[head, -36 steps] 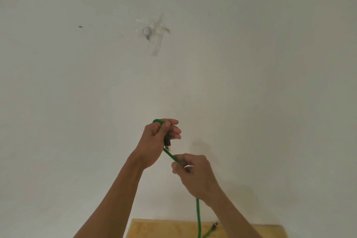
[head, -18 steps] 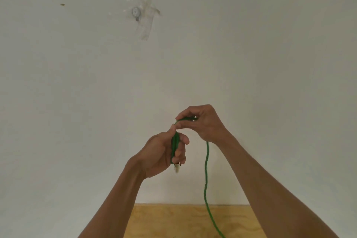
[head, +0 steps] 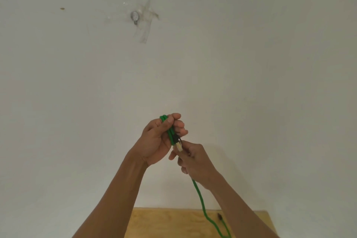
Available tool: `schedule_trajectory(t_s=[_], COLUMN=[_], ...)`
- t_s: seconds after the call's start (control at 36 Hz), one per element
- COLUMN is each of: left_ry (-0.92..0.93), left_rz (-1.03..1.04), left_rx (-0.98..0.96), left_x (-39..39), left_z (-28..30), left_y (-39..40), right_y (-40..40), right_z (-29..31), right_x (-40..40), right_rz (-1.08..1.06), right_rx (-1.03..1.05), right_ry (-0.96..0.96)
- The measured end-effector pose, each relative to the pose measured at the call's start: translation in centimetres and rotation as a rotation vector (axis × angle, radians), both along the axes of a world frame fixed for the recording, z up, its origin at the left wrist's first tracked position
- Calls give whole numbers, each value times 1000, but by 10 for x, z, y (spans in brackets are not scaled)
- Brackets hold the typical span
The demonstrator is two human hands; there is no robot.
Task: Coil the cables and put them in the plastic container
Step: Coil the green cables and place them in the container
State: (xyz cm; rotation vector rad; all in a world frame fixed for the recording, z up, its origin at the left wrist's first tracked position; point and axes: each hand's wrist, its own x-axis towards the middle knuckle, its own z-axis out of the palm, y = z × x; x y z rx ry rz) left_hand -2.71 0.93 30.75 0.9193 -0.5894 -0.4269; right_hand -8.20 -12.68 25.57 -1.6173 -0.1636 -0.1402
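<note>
A green cable (head: 199,195) is held up in front of a white wall. My left hand (head: 157,140) grips two folded strands of it, whose bend sticks out above the fist; a black plug with a pale tip (head: 178,145) hangs out below. My right hand (head: 193,162) is just below and right of the left, closed around the cable under the plug. From there the cable drops to the wooden table (head: 166,222), where its other black plug (head: 219,217) lies. The plastic container is out of view.
On the white wall, up and left, a small round metal fitting (head: 135,16) is stuck under strips of clear tape. Only the far edge of the table shows at the bottom of the view.
My right hand has come down from above the left fist to below it, gripping the cable under the plug. A second strand now lies in my left hand.
</note>
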Motion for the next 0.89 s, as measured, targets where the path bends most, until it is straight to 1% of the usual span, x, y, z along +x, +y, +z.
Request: schedule_trajectory(t_s=[0.11,0.28,0.33,0.39,0.47,0.53,0.58,0.61,0.64,0.69,0.78,0.89], left_ry=[13,-54,-72,-112,-242,-335,-419,-430,-402,-269,-75,53], left_rz=[82,164,197,212,230,210,156,128,99,35,-67,-178], left_rx=[-8,94,121,208,473,615,708,742,758,755,684,494], left_x=[8,19,24,26,28,24,15,10,6,-1,-11,-21], left_z=[5,1,-1,-4,-15,-20,-21,-21,-20,-21,-21,-22], left_y=[-2,0,4,8,14,17,18,16,15,12,9,2], right_y=[6,11,10,5,-5,-13,-21,-25,-28,-33,-39,-47], right_z=[-3,-4,-5,-2,11,24,37,42,47,56,66,65], right_x=[-5,-12,-13,-13,-12,-10,-5,-2,1,5,11,23], right_rz=[-48,-103,-133,-156,-97,-49,-24,-20,-15,16,55,90], right_rx=[19,90,64,-84,-375,-497,-592,-641,-679,-675,-542,-363], right_ry=[-3,19,10,-58,-134,-157,-187,-203,-220,-258,-296,-303])
